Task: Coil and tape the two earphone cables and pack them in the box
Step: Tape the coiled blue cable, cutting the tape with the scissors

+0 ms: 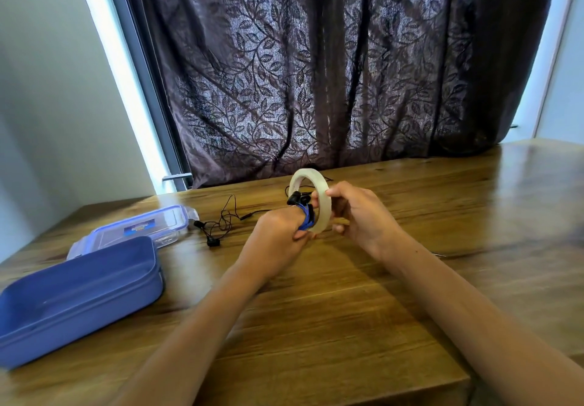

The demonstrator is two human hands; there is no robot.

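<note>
- Currently, the left grip [278,235] is curled round the coiled blue earphone cable [306,220], held above the desk [347,311].
- Right grip [363,216] pinches the tape roll [325,209], which stands upright against the coil.
- Black earphone cable [213,242] lies uncoiled on the desk, just beside the lid [142,225].
- Blue box [94,320] sits open at far left, in front of the lid.

The only label, a dark sticker [139,226] on the clear lid [158,220] at left, is too blurred to read.
</note>
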